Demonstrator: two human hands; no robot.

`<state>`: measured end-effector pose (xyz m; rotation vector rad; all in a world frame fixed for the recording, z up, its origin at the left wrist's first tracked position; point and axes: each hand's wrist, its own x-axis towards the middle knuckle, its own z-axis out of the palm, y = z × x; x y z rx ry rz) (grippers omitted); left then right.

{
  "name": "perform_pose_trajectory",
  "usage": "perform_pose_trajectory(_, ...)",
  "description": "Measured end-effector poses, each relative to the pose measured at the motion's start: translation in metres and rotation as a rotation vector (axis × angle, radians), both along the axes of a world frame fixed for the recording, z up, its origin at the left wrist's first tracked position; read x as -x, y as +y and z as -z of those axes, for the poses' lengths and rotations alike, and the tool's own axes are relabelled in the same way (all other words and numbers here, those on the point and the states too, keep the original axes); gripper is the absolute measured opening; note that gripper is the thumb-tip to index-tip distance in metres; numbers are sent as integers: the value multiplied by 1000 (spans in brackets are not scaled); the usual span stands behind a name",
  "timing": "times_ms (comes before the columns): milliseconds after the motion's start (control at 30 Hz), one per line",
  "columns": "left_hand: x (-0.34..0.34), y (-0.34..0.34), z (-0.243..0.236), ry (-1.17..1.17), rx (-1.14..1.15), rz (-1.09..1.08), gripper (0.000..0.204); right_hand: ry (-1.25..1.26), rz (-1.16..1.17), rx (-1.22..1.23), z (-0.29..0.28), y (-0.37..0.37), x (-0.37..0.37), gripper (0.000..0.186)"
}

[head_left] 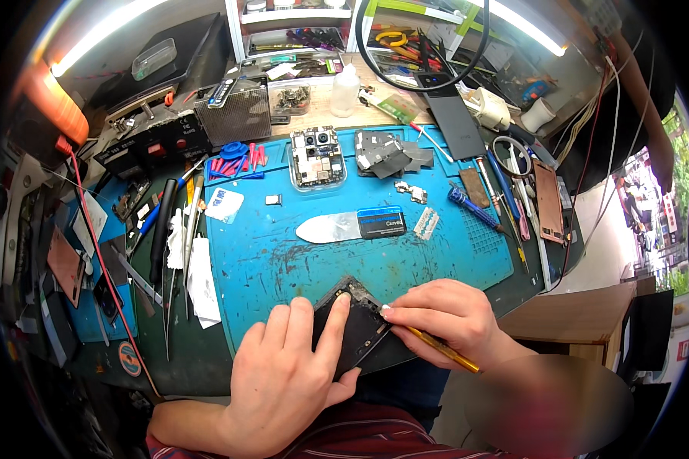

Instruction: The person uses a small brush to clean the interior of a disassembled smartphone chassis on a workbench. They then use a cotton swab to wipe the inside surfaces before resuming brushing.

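Observation:
At the mat's front edge, a black phone housing [347, 336] lies tilted, one corner pointing away from me. My left hand [279, 375] grips it, index finger stretched over its inner face towards the far corner and thumb at the near edge. In my right hand [455, 317] is a slim tool with a gold-yellow handle [453, 355]. The right fingertips also pinch a small white bit [385, 309] against the housing's right edge; the tool's tip is hidden there. Beyond the hands lies a flat pry blade [329, 229] with a blue-and-black grip.
The blue mat [268, 260] carries a clear box of phone parts [318, 161], grey shield pieces [386, 153], a small metal part [412, 192] and a blue screwdriver [473, 206]. Tweezers [194, 206] lie left. A squeeze bottle [345, 92] stands behind. A red cable [99, 237] hangs left.

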<state>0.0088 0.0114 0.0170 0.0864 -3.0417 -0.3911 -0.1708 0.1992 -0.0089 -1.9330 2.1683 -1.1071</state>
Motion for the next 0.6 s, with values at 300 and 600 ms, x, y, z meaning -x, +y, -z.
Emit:
perform_pose_trajectory(300,-2,3,-2,7,59,-12,79,356,262,33,7,22,23,43)
perform_pose_trajectory(600,-14,2,-22,55,21,-144,98,449,616,54,20,77,16,48)
